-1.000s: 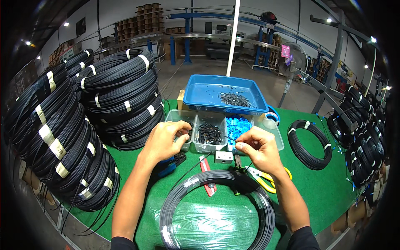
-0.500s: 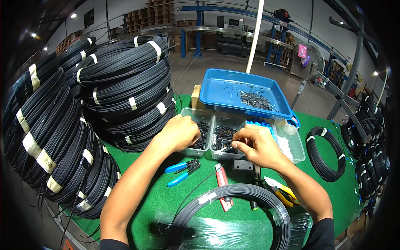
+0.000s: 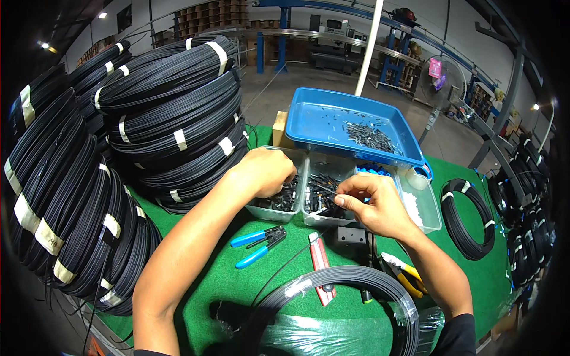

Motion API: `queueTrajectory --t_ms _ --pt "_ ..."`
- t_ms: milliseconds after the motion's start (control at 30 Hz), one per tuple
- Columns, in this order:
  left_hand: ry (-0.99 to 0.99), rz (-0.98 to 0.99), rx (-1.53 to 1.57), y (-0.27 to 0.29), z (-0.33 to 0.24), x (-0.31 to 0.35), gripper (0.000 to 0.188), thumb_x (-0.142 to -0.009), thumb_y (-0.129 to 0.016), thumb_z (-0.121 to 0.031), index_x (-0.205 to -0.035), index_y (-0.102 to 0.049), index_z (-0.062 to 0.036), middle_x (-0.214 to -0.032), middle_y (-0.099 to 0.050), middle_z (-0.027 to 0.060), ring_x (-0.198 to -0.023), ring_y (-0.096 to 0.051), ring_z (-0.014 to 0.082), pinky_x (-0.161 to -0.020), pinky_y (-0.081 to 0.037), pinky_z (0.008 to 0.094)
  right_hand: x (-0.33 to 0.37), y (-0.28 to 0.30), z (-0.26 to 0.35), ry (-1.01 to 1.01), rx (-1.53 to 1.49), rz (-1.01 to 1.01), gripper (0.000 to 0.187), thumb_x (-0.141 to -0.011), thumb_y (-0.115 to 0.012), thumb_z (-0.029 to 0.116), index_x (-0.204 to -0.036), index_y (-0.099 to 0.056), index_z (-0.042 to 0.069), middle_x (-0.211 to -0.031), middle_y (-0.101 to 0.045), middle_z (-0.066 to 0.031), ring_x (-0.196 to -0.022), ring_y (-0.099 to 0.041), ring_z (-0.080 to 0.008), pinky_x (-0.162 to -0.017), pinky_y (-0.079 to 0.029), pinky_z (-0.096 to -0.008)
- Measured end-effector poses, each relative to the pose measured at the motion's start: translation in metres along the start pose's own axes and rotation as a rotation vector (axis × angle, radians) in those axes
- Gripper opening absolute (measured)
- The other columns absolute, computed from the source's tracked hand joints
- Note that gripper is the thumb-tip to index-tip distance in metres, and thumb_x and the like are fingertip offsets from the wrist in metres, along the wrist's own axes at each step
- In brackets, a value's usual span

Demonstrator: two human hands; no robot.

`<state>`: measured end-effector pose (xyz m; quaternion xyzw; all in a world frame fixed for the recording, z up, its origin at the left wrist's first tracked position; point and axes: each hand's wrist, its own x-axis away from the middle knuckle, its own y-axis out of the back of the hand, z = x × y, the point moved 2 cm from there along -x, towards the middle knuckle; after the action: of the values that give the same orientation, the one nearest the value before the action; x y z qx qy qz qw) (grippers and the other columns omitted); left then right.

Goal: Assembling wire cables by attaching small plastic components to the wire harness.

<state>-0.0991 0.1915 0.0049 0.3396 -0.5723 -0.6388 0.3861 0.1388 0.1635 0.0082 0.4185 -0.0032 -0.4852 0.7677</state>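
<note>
My left hand reaches into the left clear plastic bin, its fingers curled down over small black parts. Its fingertips are hidden, and I cannot see what they hold. Over the middle bin my right hand pinches thumb against forefinger, with a thin dark piece at the fingertips. Black pieces fill that bin. Partly behind the right hand are a compartment with blue parts and one with white parts.
A coil of black cable lies in front, with blue-handled strippers, a red-and-white tool and yellow-handled cutters near it. Behind the bins stands a blue tray of dark bits. Taped cable coils tower at left.
My left hand has shifted right and slightly farther in over the left bin. The right hand keeps its pinch above the middle bin. The whole view has tilted slightly.
</note>
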Motion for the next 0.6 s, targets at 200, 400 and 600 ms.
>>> queueTrajectory --t_ms 200,400,600 --pt "-0.197 -0.300 0.202 0.002 -0.040 -0.004 0.021 -0.076 -0.065 -0.003 -0.094 -0.075 -0.0066 -0.091 -0.072 0.0114 -0.090 -0.069 0.0305 -0.085 -0.055 0.0435 0.020 0.018 -0.001 -0.025 -0.011 -0.150 0.014 -0.084 -0.077 0.011 -0.089 -0.074 -0.002 -0.074 -0.065 -0.0091 -0.061 -0.059 -0.0135 -0.057 -0.047 -0.0313" --pt "-0.142 0.058 0.058 -0.007 -0.061 -0.047 0.016 -0.071 -0.067 -0.012 -0.082 -0.078 -0.0155 -0.081 -0.074 0.0074 -0.089 -0.070 0.0275 -0.083 -0.047 0.0408 0.031 0.036 -0.011 -0.133 -0.008 -0.148 0.010 -0.084 -0.078 0.008 -0.088 -0.075 -0.001 -0.079 -0.066 -0.0043 -0.069 -0.060 -0.0094 -0.064 -0.049 -0.0267" --pt "-0.098 0.057 -0.011 -0.013 -0.050 -0.069 0.027 -0.071 -0.067 -0.008 -0.095 -0.077 -0.0187 -0.089 -0.077 0.0006 -0.094 -0.071 0.0203 -0.089 -0.037 0.0477 0.022 0.039 -0.014 -0.133 -0.120 -0.196 0.011 -0.084 -0.076 0.010 -0.087 -0.074 -0.001 -0.071 -0.065 -0.0051 -0.063 -0.058 -0.0095 -0.059 -0.047 -0.0278"
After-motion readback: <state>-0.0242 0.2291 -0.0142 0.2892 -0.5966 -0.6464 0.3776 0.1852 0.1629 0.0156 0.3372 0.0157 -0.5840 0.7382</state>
